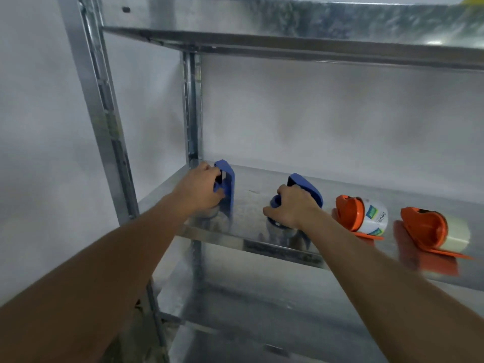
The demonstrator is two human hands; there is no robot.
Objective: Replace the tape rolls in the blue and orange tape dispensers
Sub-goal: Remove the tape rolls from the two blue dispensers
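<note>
Four tape dispensers stand in a row on a metal shelf (pixel 251 244). My left hand (pixel 199 191) grips the leftmost blue dispenser (pixel 227 184) near the shelf's back left corner. My right hand (pixel 294 206) grips the second blue dispenser (pixel 306 188), covering most of its roll. To the right stands an orange dispenser (pixel 349 212) holding a roll with a white printed label (pixel 374 218). Farthest right, another orange dispenser (pixel 424 227) holds a pale clear roll (pixel 457 235). Both orange ones stand untouched.
The shelving unit is galvanised steel, with an upright post (pixel 104 113) at the front left and another (pixel 192 108) at the back. An upper shelf (pixel 288 30) hangs overhead, a lower shelf (pixel 262 323) sits beneath. Grey wall lies behind.
</note>
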